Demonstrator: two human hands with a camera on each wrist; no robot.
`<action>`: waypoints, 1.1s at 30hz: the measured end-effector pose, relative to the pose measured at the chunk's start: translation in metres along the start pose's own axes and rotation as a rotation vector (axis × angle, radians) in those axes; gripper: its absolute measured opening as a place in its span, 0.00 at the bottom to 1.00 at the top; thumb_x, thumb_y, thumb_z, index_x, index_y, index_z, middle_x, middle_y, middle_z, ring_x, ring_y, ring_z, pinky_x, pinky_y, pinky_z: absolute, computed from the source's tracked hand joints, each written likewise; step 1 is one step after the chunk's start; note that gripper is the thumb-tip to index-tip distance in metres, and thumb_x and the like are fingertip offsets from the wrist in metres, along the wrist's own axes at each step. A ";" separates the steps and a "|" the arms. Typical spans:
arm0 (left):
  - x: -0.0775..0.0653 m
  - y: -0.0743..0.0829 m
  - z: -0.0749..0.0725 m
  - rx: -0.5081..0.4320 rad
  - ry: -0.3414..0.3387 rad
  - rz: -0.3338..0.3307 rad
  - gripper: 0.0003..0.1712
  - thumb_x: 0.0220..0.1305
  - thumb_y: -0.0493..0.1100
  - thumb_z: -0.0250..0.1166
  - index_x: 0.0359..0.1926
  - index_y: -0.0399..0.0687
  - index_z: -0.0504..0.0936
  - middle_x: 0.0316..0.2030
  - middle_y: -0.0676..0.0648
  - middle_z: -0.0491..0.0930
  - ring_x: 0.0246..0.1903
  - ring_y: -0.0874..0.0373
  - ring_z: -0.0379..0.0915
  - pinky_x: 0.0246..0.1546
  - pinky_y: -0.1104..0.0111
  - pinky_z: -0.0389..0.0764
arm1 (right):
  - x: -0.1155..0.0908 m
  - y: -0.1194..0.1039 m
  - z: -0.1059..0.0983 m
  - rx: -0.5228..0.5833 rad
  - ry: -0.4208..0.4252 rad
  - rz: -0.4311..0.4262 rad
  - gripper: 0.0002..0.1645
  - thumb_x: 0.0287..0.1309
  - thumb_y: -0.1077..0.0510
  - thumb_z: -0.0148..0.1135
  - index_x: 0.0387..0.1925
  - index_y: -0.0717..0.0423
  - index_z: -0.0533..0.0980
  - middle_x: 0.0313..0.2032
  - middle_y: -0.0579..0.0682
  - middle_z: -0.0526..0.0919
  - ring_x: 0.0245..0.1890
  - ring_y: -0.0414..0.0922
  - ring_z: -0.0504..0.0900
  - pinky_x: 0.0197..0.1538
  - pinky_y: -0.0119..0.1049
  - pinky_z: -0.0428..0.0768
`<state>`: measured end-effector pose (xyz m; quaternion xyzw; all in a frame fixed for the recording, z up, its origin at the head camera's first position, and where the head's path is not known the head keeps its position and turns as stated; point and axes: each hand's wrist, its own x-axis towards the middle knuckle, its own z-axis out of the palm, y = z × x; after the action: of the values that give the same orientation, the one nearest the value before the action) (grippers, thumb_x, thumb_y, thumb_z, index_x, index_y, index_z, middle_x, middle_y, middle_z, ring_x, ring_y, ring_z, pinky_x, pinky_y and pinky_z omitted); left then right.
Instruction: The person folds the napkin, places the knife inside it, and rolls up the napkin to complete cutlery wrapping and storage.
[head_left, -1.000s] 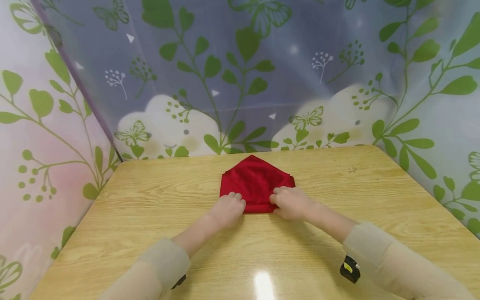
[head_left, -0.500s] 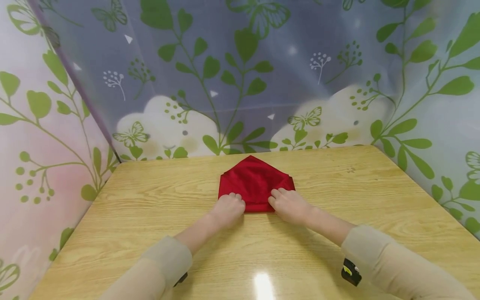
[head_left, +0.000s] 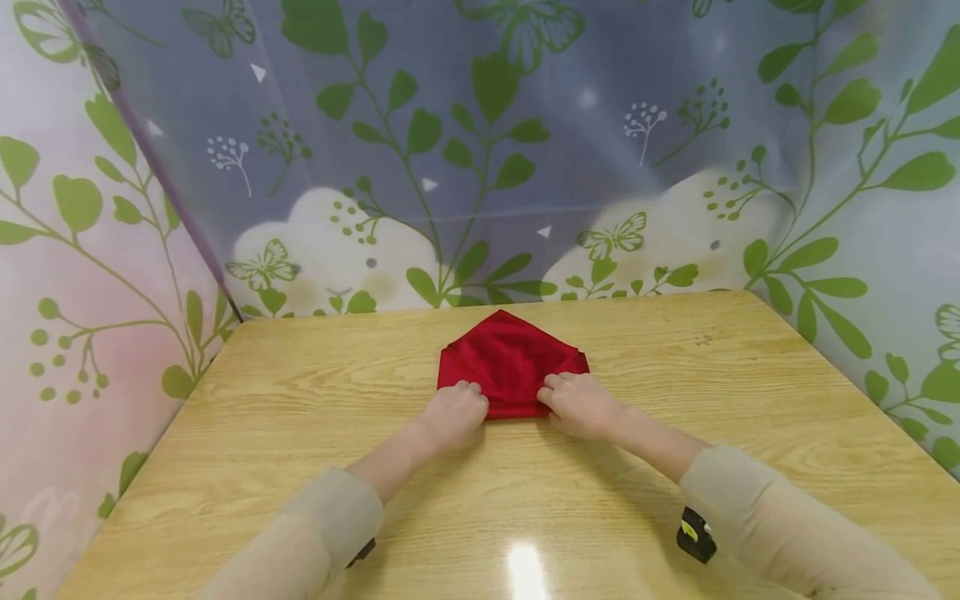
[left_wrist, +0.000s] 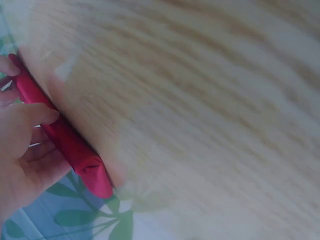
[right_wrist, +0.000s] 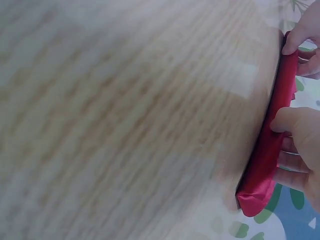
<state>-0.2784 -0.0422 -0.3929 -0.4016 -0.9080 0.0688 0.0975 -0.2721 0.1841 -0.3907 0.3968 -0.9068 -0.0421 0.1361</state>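
A shiny red cloth (head_left: 510, 358) lies folded on the wooden table, its far side coming to a point. Its near edge is rolled into a thick band. My left hand (head_left: 456, 414) grips the left part of that band, and my right hand (head_left: 581, 406) grips the right part. In the left wrist view, the thumb presses the rolled cloth (left_wrist: 72, 145) from the near side while the fingers lie beyond it. The right wrist view has the same hold on the roll (right_wrist: 267, 150), with the roll's end sticking out past the hand.
The pale wood-grain table (head_left: 315, 367) carries a bright light reflection near its front. A blue-grey curtain (head_left: 420, 167) with leaves and butterflies stands along the back edge, and patterned panels flank both sides.
The near edge of the red cloth has shifted slightly away from me, with both hands still on it. The right hand's fingers have moved a little on the roll.
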 end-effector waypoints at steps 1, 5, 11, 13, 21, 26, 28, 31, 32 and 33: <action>0.000 0.000 0.000 -0.010 0.000 -0.008 0.09 0.49 0.37 0.63 0.16 0.45 0.74 0.22 0.47 0.70 0.25 0.54 0.68 0.21 0.68 0.71 | 0.000 0.001 -0.001 0.013 -0.006 0.004 0.06 0.42 0.64 0.65 0.22 0.56 0.74 0.21 0.47 0.68 0.21 0.46 0.71 0.24 0.36 0.71; 0.000 0.000 -0.002 -0.034 0.014 -0.023 0.12 0.48 0.35 0.63 0.14 0.46 0.72 0.21 0.47 0.69 0.25 0.54 0.67 0.22 0.67 0.71 | 0.001 0.003 -0.005 0.070 -0.028 0.024 0.06 0.42 0.64 0.65 0.24 0.55 0.76 0.22 0.47 0.71 0.23 0.46 0.74 0.26 0.37 0.72; 0.000 -0.003 -0.002 -0.052 0.017 -0.008 0.08 0.47 0.34 0.63 0.17 0.45 0.72 0.20 0.47 0.70 0.25 0.52 0.69 0.26 0.66 0.72 | 0.002 0.005 -0.007 0.147 -0.052 0.035 0.07 0.42 0.65 0.65 0.23 0.54 0.74 0.23 0.47 0.73 0.26 0.45 0.75 0.29 0.38 0.73; 0.000 -0.003 -0.003 -0.051 0.009 -0.002 0.06 0.47 0.35 0.63 0.21 0.44 0.73 0.20 0.47 0.71 0.25 0.53 0.70 0.27 0.67 0.72 | 0.002 0.006 -0.007 0.173 -0.059 0.034 0.07 0.43 0.65 0.65 0.24 0.54 0.74 0.24 0.46 0.74 0.26 0.44 0.75 0.31 0.38 0.74; 0.001 -0.007 -0.007 -0.126 -0.041 0.013 0.04 0.48 0.34 0.61 0.22 0.43 0.73 0.20 0.48 0.72 0.24 0.53 0.71 0.29 0.66 0.73 | 0.002 0.005 -0.012 0.233 -0.115 0.055 0.04 0.49 0.64 0.64 0.26 0.54 0.77 0.27 0.45 0.77 0.29 0.43 0.76 0.34 0.38 0.74; 0.002 -0.012 -0.010 -0.239 -0.073 0.002 0.11 0.48 0.32 0.61 0.18 0.47 0.68 0.15 0.52 0.68 0.21 0.56 0.68 0.29 0.66 0.70 | 0.002 0.005 -0.014 0.274 -0.148 0.079 0.03 0.51 0.63 0.64 0.30 0.55 0.79 0.31 0.48 0.80 0.32 0.45 0.79 0.39 0.41 0.76; 0.002 -0.013 -0.010 -0.279 -0.089 -0.014 0.13 0.49 0.33 0.62 0.17 0.48 0.67 0.14 0.54 0.66 0.20 0.58 0.64 0.27 0.67 0.68 | 0.002 0.005 -0.014 0.292 -0.153 0.085 0.03 0.51 0.63 0.64 0.30 0.55 0.79 0.31 0.48 0.81 0.32 0.44 0.79 0.38 0.40 0.76; 0.002 -0.015 -0.012 -0.342 -0.117 -0.040 0.14 0.50 0.33 0.63 0.17 0.48 0.67 0.13 0.55 0.63 0.20 0.60 0.59 0.25 0.69 0.63 | 0.001 0.006 -0.014 0.311 -0.152 0.088 0.03 0.51 0.63 0.65 0.30 0.55 0.78 0.30 0.47 0.81 0.31 0.44 0.78 0.37 0.39 0.76; 0.002 -0.015 -0.013 -0.367 -0.124 -0.045 0.14 0.51 0.33 0.63 0.17 0.48 0.68 0.13 0.56 0.62 0.20 0.61 0.58 0.25 0.69 0.63 | 0.001 0.006 -0.013 0.315 -0.152 0.084 0.03 0.51 0.63 0.65 0.30 0.55 0.78 0.30 0.47 0.81 0.30 0.43 0.78 0.37 0.39 0.77; 0.002 -0.016 -0.013 -0.390 -0.135 -0.051 0.13 0.52 0.33 0.63 0.18 0.48 0.69 0.13 0.56 0.62 0.20 0.61 0.57 0.24 0.69 0.62 | 0.000 0.007 -0.013 0.321 -0.153 0.083 0.03 0.51 0.63 0.65 0.30 0.55 0.78 0.30 0.47 0.81 0.31 0.43 0.79 0.37 0.39 0.77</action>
<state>-0.2880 -0.0510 -0.3765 -0.3842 -0.9185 -0.0841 -0.0415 -0.2735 0.1891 -0.3766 0.3711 -0.9252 0.0786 0.0032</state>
